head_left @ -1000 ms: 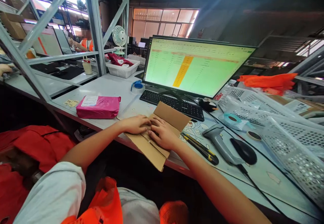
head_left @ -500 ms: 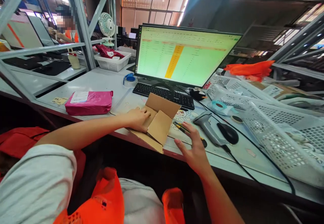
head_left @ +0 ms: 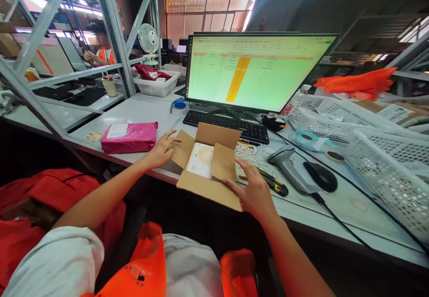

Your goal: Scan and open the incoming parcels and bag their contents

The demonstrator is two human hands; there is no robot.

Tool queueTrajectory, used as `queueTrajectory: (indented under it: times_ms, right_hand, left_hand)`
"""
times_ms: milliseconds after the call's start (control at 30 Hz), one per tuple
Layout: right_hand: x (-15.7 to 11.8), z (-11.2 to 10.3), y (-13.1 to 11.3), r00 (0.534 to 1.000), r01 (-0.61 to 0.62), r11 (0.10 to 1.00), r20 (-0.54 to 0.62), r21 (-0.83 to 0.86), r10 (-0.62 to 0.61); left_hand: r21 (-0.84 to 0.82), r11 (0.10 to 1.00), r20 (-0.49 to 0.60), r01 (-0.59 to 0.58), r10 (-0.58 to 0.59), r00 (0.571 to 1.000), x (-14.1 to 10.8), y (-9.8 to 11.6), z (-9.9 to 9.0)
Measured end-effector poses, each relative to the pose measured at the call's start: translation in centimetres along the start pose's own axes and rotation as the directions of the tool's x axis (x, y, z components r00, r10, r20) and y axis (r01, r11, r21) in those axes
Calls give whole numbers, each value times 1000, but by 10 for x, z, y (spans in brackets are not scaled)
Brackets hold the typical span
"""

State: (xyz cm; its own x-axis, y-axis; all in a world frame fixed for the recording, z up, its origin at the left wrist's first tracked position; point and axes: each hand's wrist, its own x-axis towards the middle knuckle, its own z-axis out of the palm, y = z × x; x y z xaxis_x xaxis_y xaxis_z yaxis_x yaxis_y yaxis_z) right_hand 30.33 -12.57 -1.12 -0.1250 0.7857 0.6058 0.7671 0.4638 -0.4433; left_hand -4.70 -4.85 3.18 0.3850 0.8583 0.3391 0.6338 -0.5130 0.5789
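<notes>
A brown cardboard box (head_left: 209, 192) stands at the desk's front edge with its flaps spread. Inside it shows a white printed box (head_left: 200, 159), partly covered by the right flap. My left hand (head_left: 164, 149) is at the left flap, fingers apart, with the fingertips at its outer edge. My right hand (head_left: 251, 187) is at the box's right side, thumb and fingers spread, near or touching the right flap. Just beyond that hand lies a yellow-and-black utility knife (head_left: 276, 184).
Left of the box lies a pink parcel (head_left: 130, 138). Behind it are a keyboard (head_left: 246, 131) and a monitor (head_left: 254, 73). To the right are a barcode scanner (head_left: 288, 167), a mouse (head_left: 320, 176), cables and white plastic baskets (head_left: 378, 171). Another person (head_left: 100, 46) sits far left.
My left hand has moved left off the box's inside, and its left flap now stands outward, showing the white printed box. My right hand has come to the box's right side. The view has shifted.
</notes>
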Motion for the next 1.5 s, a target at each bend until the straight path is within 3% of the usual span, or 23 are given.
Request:
queueTrajectory:
  times_ms: [100,167,233,300,400,467,567,633,700,767,833,867,900,933,1000,1067,1100,1200,1367,1500]
  right_hand:
    - [-1,0,12,989,-33,998,-141,54,41]
    - [3,0,21,963,-135,991,-234,17,135]
    - [12,-2,29,933,-278,960,-246,-37,261]
    - [29,-9,36,897,-421,907,-155,-11,414]
    - [62,-20,44,773,-634,727,215,262,597]
    - [82,-23,47,696,-718,592,415,366,587]
    - [106,-19,52,665,-744,565,472,356,579]
    - [120,-18,53,671,-738,580,468,345,575]
    - [136,-26,47,701,-712,607,408,352,585]
    - [151,-41,30,781,-620,700,195,354,594]
    - [158,-55,1,896,-379,890,-137,255,422]
    - [157,-57,-16,932,-207,967,-272,147,241]
    - [152,-54,-34,944,-27,999,-329,33,36]
    - [144,-47,-51,941,134,990,-307,-46,-141]
    - [124,-23,-77,944,321,947,-76,-30,-322]
    - [104,4,-92,931,334,939,126,82,-342]
    - [97,15,-95,934,302,945,159,122,-319]
    - [92,26,-100,975,194,968,76,158,-208]
    - [114,-3,-94,995,89,986,-60,140,-81]
    - [123,-41,-62,975,-30,998,-219,46,39]
  left_hand:
    - [184,978,141,-101,76,987,-13,-2,9]
    - [251,961,212,-121,67,975,-18,5,14]
    - [300,950,248,-93,16,969,-20,15,18]
    - [330,943,257,-51,-37,966,-19,23,21]
    - [339,940,238,-36,-49,970,-16,29,25]
    - [317,948,226,-42,-32,974,-15,30,28]
    - [271,962,206,-42,-16,978,-15,28,32]
    - [222,975,179,-26,-14,984,-15,26,35]
    - [61,998,147,28,-37,989,-15,22,40]
    - [-248,962,146,116,-82,986,-14,19,47]
    - [-589,782,162,203,-131,978,-11,16,57]
    - [-724,651,164,227,-158,974,-10,17,64]
    - [-828,510,158,232,-186,970,-9,18,70]
    - [-901,371,149,224,-220,964,-9,20,77]
    - [-971,140,147,194,-291,945,-8,26,90]
    - [-985,12,157,173,-351,923,-8,33,100]
    - [-986,-21,161,165,-380,911,-8,35,103]
    - [-991,-45,134,128,-468,874,-5,37,107]
    - [-987,26,114,161,-596,795,2,35,106]
    - [-991,106,4,76,-563,827,0,35,101]
